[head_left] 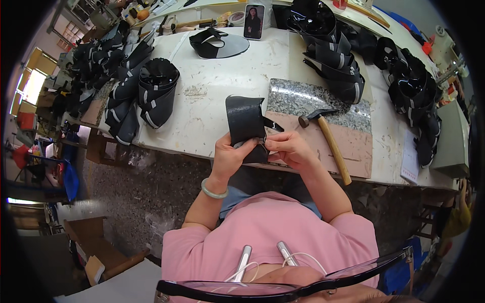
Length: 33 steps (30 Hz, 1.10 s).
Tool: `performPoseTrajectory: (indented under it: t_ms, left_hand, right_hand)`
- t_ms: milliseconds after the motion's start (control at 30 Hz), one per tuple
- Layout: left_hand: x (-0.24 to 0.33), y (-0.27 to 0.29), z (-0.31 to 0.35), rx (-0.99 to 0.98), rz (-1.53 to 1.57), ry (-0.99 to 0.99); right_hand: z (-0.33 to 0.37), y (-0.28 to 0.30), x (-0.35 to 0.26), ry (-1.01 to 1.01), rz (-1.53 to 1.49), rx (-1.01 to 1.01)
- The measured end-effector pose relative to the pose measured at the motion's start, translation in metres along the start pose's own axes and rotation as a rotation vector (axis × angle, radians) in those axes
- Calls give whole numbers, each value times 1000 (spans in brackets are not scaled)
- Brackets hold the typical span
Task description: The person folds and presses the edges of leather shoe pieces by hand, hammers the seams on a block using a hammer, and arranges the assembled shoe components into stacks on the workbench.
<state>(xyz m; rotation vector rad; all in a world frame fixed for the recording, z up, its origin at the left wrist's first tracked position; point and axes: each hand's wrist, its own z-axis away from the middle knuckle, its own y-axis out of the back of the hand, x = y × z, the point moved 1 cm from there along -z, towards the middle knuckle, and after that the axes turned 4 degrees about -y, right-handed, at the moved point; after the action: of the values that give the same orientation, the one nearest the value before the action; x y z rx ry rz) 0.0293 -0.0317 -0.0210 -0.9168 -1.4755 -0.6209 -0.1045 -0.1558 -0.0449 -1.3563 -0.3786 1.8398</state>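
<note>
A curved black shoe upper (244, 121) is held up over the table's near edge, between both my hands. My left hand (230, 151) grips its lower left side, thumb pressed toward the middle. The fingers of my right hand (287, 148) pinch the edge on the right, close to the left thumb. A small pale bit shows between the fingertips, too small to name. Just right of the piece lies a hammer (331, 144) with a wooden handle, across a board (308, 132) and near a speckled stone slab (323, 98).
Stacks of black shoe uppers stand at the left (157, 93), back right (336, 60) and far right (414, 86). A grey and black piece (222, 46) lies near a propped phone (254, 22). A cardboard box (103, 245) stands at lower left.
</note>
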Motion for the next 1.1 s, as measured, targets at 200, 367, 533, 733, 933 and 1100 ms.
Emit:
performPoseTrajectory:
  t_ms: [200, 367, 533, 733, 933, 1100]
  left_hand:
    - [3, -3, 6, 56, -75, -80]
    - [15, -8, 7, 119, 122, 23]
    - [8, -4, 2, 219, 129, 84]
    - [14, -12, 1, 247, 357, 260]
    - [10, -8, 3, 281, 174, 96]
    - [18, -14, 6, 196, 37, -6]
  right_hand:
    - [5, -17, -4, 155, 216, 179]
    - [5, -21, -3, 294, 319, 202]
    - [8, -29, -1, 392, 411, 259]
    - [8, -26, 6, 450, 360, 172]
    - [15, -28, -10, 325, 284, 100]
    - [14, -29, -11, 430, 507, 150]
